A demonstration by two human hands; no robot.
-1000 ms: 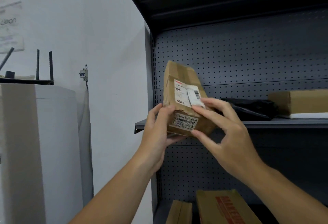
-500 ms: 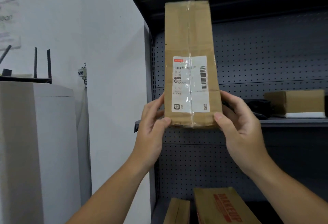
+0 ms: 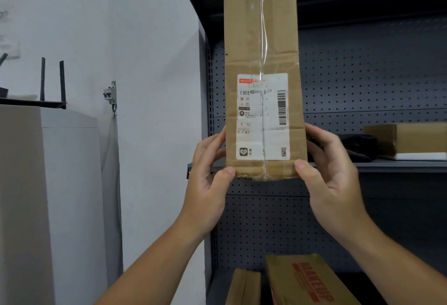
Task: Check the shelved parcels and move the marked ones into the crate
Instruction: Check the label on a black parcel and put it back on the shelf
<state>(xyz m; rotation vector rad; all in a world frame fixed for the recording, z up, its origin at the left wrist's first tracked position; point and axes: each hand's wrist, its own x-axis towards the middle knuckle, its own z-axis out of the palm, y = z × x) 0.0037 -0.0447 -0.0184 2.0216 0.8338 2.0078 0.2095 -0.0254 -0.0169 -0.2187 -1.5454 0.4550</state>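
A long brown cardboard parcel [image 3: 262, 38] stands upright in front of the dark shelf unit [image 3: 362, 75], its taped face and white shipping label [image 3: 263, 116] turned toward me. My left hand [image 3: 210, 174] grips its lower left edge, thumb on the front. My right hand [image 3: 331, 174] grips the lower right edge the same way. No crate is in view.
On the middle shelf [image 3: 399, 164] lie a black bag [image 3: 358, 145] and a brown box [image 3: 411, 139] on a white one. Two cardboard boxes sit on the lower shelf, one plain [image 3: 244, 287], one with red lettering [image 3: 307, 280]. A white cabinet [image 3: 48, 196] stands at the left.
The parcel has been lifted off the shelf edge and turned upright, its labelled face now toward me. Over the last half second it came slightly closer.
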